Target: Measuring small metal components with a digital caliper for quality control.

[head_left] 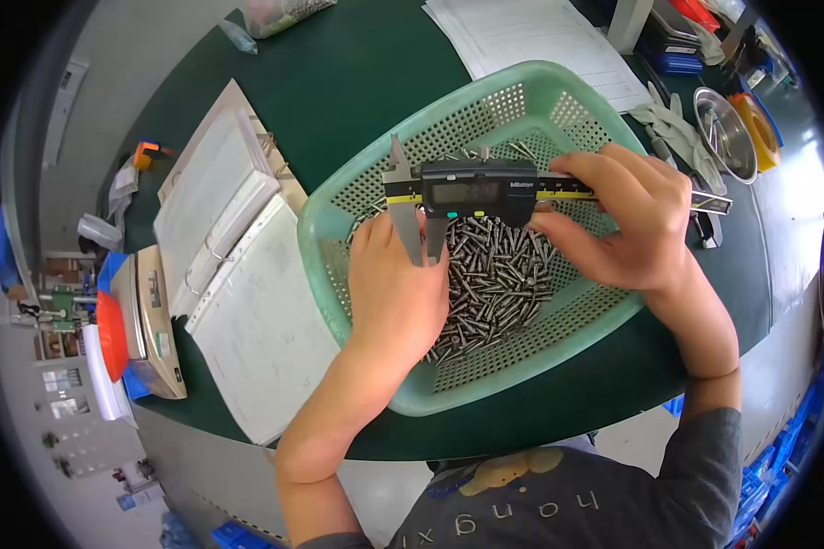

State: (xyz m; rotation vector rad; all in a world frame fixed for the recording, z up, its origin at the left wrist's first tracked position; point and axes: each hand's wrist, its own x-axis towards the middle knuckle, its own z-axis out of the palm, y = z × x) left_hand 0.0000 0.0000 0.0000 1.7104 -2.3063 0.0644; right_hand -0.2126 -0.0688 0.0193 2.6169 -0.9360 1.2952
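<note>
A black and silver digital caliper (476,194) is held level above a green perforated basket (568,320), in which a heap of small metal pins (494,274) is contained. The caliper's beam is gripped near its right end by the right hand (636,220), its thumb below and its fingers above, closed on the bar. The left hand (398,293) is placed under the caliper's left end, with its fingers bent and partly hidden behind the measuring jaws, which are pointed downward and set a little apart; whether anything small is pinched by those fingers cannot be told. The basket is set on a dark green surface (330,101). To its left an open ring binder (256,339) is laid, and beyond that a weighing scale (156,320) is seen beside an orange bowl (112,336). Printed sheets (540,46) are spread past the far side of the basket, while a pale glove (682,137) and a round metal bowl (725,137) are found to the right, near a yellow roll (757,133)
</note>
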